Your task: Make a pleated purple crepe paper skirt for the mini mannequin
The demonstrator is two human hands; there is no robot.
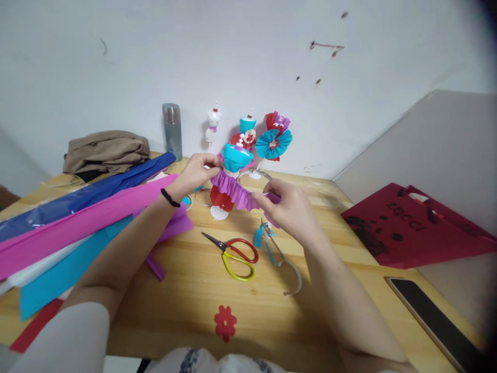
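Red flower (pixel 225 323) on tbl (pixel 174 316); purple ruffle (pixel 235 191) btwn hands (pixel 289 210).

It looks like a craft corner at home: a wooden table (pixel 182 305) against a marked white wall (pixel 155 57), spread with coloured paper (pixel 97 220), scissors (pixel 222 246), a paper flower (pixel 267 145) and a ruffled purple strip (pixel 235 190), alongside everyday belongings: a flask (pixel 173 134), brown cloth (pixel 106 150), a red bag (pixel 411 228) and a phone (pixel 435 321).
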